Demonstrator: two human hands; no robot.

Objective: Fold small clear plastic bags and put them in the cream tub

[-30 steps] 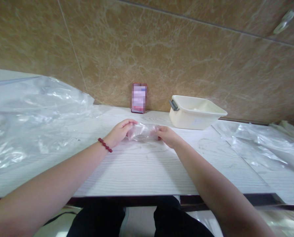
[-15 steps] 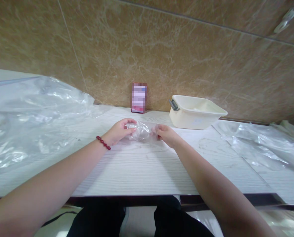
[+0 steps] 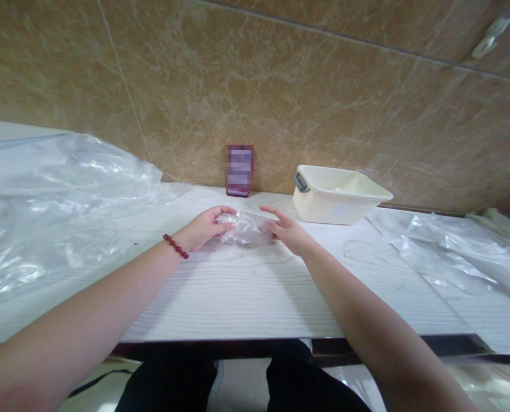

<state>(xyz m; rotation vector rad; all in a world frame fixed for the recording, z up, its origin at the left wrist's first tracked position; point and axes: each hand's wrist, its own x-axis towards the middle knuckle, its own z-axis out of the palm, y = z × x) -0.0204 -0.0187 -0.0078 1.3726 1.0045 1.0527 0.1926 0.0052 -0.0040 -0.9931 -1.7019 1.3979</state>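
Note:
A small clear plastic bag (image 3: 247, 229) lies crumpled on the white table (image 3: 246, 292), held between both hands. My left hand (image 3: 206, 226), with a red bead bracelet at the wrist, pinches the bag's left end with curled fingers. My right hand (image 3: 286, 229) grips the right end, its upper fingers lifted slightly over the bag. What the bag holds, if anything, I cannot make out.
A cream plastic tub (image 3: 338, 194) with a grey handle stands at the back right. A small blurred card or box (image 3: 239, 170) leans against the brown tiled wall. Large clear plastic sheets lie at the left (image 3: 58, 200) and right (image 3: 456, 252). The table's front edge runs near my knees.
The bag has been bunched tighter between my hands. My right hand's fingers have opened somewhat and shifted over the bag's top; my left hand has barely moved.

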